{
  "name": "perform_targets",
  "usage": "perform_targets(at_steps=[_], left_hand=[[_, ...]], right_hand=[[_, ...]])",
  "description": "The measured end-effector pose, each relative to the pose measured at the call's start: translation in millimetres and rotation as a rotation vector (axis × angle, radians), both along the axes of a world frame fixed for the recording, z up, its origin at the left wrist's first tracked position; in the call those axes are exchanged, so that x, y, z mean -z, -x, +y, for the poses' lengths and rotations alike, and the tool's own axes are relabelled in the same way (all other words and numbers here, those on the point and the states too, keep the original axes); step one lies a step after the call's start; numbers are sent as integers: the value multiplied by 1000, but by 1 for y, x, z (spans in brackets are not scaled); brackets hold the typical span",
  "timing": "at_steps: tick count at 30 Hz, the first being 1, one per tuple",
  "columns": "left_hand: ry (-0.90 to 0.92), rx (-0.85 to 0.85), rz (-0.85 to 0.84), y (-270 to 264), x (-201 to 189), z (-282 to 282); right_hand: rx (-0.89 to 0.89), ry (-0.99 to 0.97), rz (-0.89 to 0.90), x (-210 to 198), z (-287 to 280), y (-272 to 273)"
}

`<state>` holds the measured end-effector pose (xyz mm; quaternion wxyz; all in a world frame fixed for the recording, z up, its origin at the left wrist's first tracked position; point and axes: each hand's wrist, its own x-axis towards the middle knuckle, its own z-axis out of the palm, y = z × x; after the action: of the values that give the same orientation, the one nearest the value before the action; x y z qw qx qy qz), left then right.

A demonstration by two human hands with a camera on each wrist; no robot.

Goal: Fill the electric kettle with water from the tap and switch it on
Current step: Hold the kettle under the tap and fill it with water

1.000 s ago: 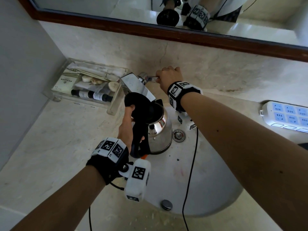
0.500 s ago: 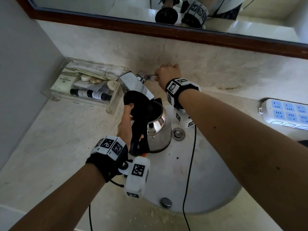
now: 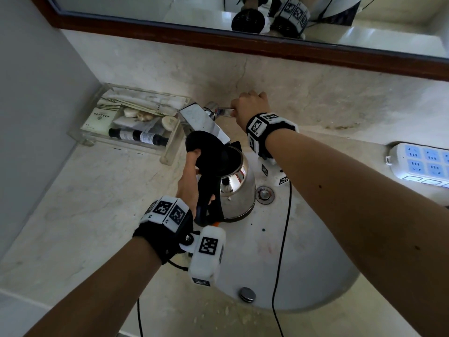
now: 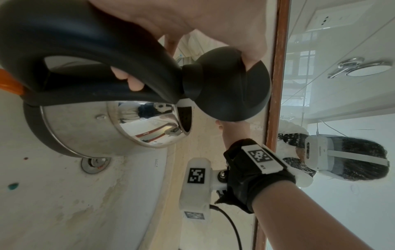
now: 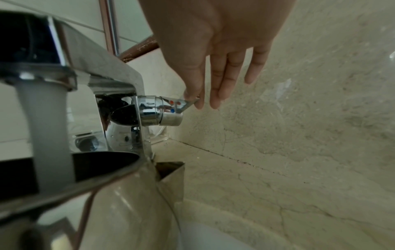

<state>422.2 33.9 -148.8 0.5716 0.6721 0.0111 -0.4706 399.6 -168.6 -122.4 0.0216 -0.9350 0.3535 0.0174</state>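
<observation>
the left hand (image 3: 192,181) grips the kettle (image 3: 234,188) handle, thumb propping the lid (image 3: 206,149) open under the tap (image 3: 201,119) so water (image 5: 49,132) runs in; at 1 o'clock, the right hand (image 3: 250,108) pinches the lever (image 5: 183,103), over the sink (image 3: 315,276).

Marble counter (image 3: 80,215) with sunken basin (image 3: 303,276), clear toiletry tray (image 3: 102,132), power strip (image 3: 422,164).

Dim, soft daylight; glaring off the mirror (image 3: 243,10); bending at wide-angle edges; blurring the near kettle (image 5: 107,211) and water (image 5: 49,135).
</observation>
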Motion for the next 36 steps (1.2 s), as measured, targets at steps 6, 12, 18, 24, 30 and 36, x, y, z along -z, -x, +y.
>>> perform_targets(at_steps=[6, 12, 18, 24, 30, 36], left_hand=[[5, 0, -3, 0, -1, 0], [-16, 3, -42, 4, -5, 0], [-3, -11, -29, 2, -4, 1], [-8, -30, -25, 0, 0, 0], [-6, -26, -7, 1, -1, 1], [-24, -29, -12, 2, 0, 0]], right_hand=[[2, 1, -5, 1, 0, 0], [5, 6, -7, 2, 0, -1], [8, 10, -6, 2, 0, -1], [10, 2, -12, 2, 0, -1], [15, -10, -15, 1, 1, 0], [14, -13, -13, 1, 1, 1]])
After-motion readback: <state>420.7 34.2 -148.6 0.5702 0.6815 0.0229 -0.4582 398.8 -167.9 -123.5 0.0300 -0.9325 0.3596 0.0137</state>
